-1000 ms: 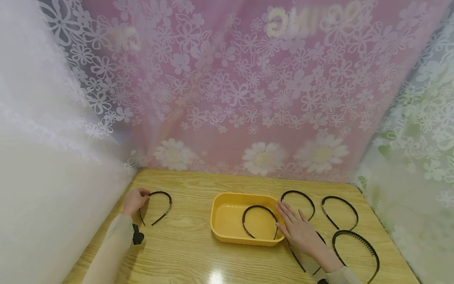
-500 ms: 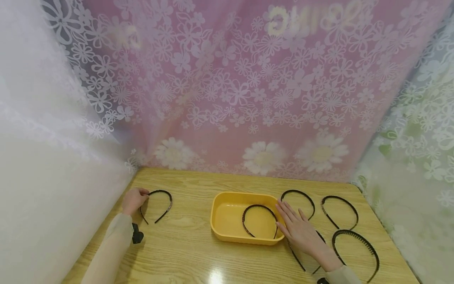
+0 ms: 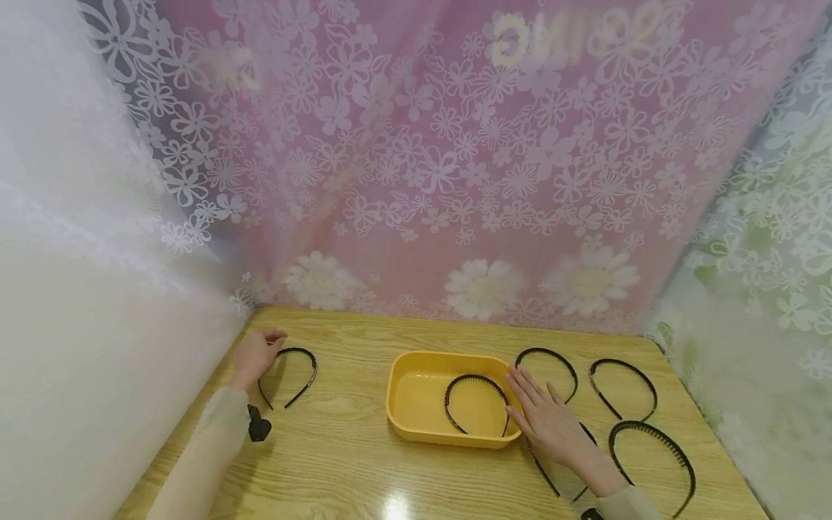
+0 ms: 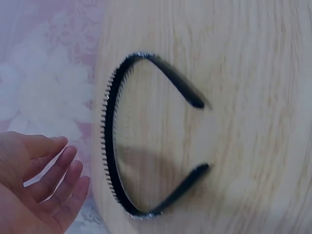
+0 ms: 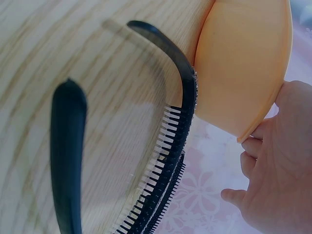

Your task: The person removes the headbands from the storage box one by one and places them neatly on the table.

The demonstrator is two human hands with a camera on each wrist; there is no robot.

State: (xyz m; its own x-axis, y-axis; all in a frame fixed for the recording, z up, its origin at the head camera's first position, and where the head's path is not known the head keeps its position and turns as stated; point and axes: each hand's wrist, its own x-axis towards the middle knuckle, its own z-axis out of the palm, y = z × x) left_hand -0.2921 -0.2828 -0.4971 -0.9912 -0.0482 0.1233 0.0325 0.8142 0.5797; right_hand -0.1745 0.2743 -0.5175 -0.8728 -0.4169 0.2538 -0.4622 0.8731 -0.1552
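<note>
On the table's left lies a black toothed headband [image 4: 111, 141] with silvery glittery bits near its ends' bends. My left hand [image 3: 255, 359] is just over its top left side in the head view; the left wrist view shows the fingers [image 4: 61, 178] loosely bent and apart from the headband. My right hand [image 3: 549, 422] rests with straight fingers on the right rim of a yellow plastic tray [image 3: 406, 408]. Inside the tray lies another black headband [image 3: 477, 378]. Beneath my right hand and forearm, a headband [image 3: 544, 474] is partly hidden.
More black headbands lie right of the tray: one behind my right hand [image 3: 549, 352], one at the far right [image 3: 640, 375] and one nearer the front [image 3: 682, 458]. Floral curtains [image 3: 416, 180] close off the back and sides of the wooden table [image 3: 338, 448].
My left hand has let go of the left headband and moved slightly up and right. That headband shifted a little to the right beforehand. The right hand and tray stay still.
</note>
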